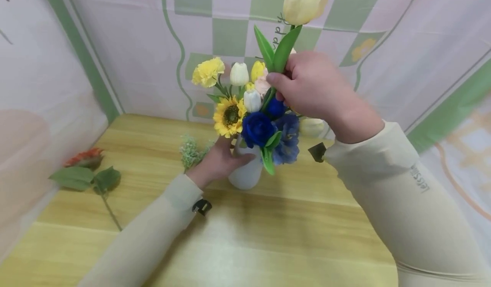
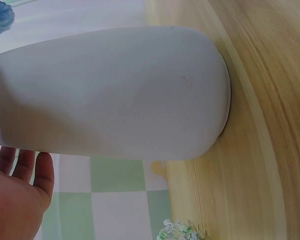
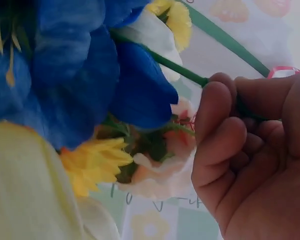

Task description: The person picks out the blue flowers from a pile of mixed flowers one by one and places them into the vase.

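In the head view my right hand (image 1: 316,87) pinches the green stem of a pale yellow tulip (image 1: 302,2) above a bunch of flowers. The right wrist view shows thumb and fingers closed on that stem (image 3: 177,69), which runs down among the blooms. My left hand (image 1: 216,161) grips a white vase (image 1: 245,174) near its neck, thumb in front. Seen from the left wrist, the vase (image 2: 125,95) stands on the table. It holds a sunflower (image 1: 231,116), a blue rose (image 1: 258,128), a yellow carnation (image 1: 209,72), white tulips (image 1: 239,74) and a large blue flower (image 1: 287,140).
An orange-red flower (image 1: 84,157) with green leaves lies at the left of the wooden table (image 1: 238,244). A sprig of small pale green blossoms (image 1: 192,150) lies just left of the vase. Behind the table hangs a checked cloth (image 1: 230,35).
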The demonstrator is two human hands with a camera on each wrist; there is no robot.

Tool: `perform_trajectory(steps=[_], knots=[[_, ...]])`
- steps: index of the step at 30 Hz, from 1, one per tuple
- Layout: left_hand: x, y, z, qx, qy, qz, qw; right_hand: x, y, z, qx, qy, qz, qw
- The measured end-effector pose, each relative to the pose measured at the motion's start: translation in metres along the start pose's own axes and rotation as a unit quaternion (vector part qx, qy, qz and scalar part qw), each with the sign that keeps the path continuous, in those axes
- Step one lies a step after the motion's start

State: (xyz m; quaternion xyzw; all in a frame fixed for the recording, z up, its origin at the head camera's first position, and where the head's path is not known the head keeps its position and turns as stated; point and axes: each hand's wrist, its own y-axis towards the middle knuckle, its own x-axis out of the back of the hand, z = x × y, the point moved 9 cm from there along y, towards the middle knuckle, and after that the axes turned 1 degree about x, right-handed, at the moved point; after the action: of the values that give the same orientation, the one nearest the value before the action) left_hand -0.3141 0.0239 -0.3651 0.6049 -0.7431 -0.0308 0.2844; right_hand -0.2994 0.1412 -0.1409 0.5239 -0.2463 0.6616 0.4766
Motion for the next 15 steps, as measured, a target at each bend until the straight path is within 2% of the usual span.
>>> perform_trajectory(steps=[2, 5, 8, 10, 12, 15], knots=[[0.000, 0.000, 0.000, 0.000, 0.003, -0.001, 1.0000, 0.000, 0.001, -0.001, -0.009, 0.019, -0.005, 0.9998], [-0.001, 0.000, -0.001, 0.001, 0.007, 0.003, 1.0000, 0.007, 0.000, -0.006, -0.034, 0.060, -0.034, 0.9971], [-0.001, 0.000, -0.001, 0.002, 0.002, 0.007, 1.0000, 0.008, -0.001, -0.010, -0.049, 0.065, -0.037, 0.9960], [-0.001, 0.000, -0.002, -0.001, -0.003, 0.009, 1.0000, 0.005, 0.000, -0.011, -0.047, 0.054, -0.025, 0.9971], [-0.001, 0.000, -0.003, -0.006, -0.006, 0.010, 0.9999, -0.003, 0.002, -0.012, -0.046, 0.035, 0.007, 0.9983], [0.000, 0.001, -0.004, -0.017, -0.017, 0.008, 0.9997, -0.016, 0.006, -0.009, -0.024, -0.007, 0.040, 0.9989]])
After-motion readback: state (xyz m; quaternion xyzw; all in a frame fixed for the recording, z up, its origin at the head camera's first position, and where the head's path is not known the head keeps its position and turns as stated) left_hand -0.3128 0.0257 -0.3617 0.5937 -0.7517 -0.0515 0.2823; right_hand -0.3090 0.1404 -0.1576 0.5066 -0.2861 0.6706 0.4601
